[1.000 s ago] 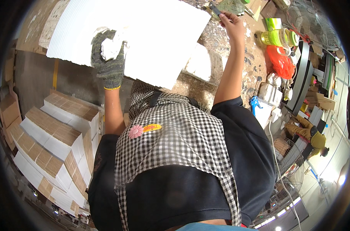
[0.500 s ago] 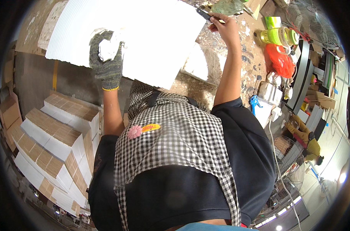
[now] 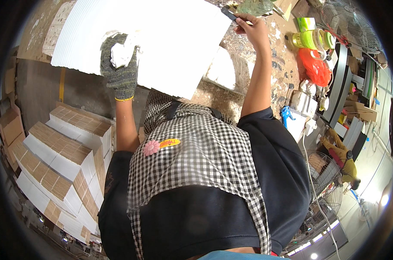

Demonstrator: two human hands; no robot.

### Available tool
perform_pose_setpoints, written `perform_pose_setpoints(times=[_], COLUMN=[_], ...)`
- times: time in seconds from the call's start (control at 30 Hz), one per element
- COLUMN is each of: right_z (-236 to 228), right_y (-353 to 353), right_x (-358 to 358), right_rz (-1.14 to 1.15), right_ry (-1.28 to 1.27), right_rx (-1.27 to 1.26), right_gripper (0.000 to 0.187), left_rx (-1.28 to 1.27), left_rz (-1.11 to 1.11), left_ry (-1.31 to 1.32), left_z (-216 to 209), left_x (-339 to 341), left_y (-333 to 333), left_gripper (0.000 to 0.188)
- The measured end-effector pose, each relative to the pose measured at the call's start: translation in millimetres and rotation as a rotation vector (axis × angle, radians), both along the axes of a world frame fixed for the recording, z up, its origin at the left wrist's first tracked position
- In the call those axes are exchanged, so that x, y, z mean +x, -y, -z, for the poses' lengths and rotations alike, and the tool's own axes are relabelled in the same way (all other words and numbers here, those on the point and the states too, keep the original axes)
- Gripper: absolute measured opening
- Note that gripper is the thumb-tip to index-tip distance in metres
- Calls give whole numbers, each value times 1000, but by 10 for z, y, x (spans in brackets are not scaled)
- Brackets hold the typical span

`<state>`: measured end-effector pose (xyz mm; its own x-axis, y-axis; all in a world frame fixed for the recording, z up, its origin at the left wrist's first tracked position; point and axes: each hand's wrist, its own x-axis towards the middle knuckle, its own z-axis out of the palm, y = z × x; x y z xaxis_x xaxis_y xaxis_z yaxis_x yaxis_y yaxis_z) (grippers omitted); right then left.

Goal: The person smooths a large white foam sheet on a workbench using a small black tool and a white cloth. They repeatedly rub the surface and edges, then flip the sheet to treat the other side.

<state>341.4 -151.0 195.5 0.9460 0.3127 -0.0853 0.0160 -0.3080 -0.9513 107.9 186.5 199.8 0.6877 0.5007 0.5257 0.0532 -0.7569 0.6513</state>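
My left hand (image 3: 120,71), in a dark grey knitted glove with a yellow cuff, is over the left part of a stack of white sheets (image 3: 175,47). It is closed around a crumpled white rag (image 3: 122,53). My right hand (image 3: 251,29) is bare and pinches a small, dark, narrow tool (image 3: 228,14) between thumb and fingers. The tool's tip is at the far right corner of the stack; its exact kind is too small to tell. The stack's left edge shows many layered sheets.
Right of the stack, the paint-stained table (image 3: 279,56) holds a yellow-green jar (image 3: 309,40), a red plastic bag (image 3: 314,68) and a blue clamp-like tool (image 3: 286,116). Fans (image 3: 350,26) stand at the right. White-and-brown stacks (image 3: 71,143) stand lower left. Another person (image 3: 348,167) is far right.
My hands stay almost in place; the dark tool is turned very slightly at the stack's corner. The person at the far right has shifted a little downward in view.
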Motion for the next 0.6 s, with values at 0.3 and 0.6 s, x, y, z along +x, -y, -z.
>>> perform_pose_setpoints(times=[0.3, 0.6], right_z=[38, -54], right_y=[-7, -2], right_x=[31, -36], right_rz=[-36, -68], right_ry=[6, -48], right_rx=[-108, -165], right_gripper=[25, 28], left_rx=[-1, -8], left_rz=[37, 48], left_ry=[14, -46], left_z=[-26, 17], left_x=[29, 40], left_y=[54, 21], left_gripper=[38, 32])
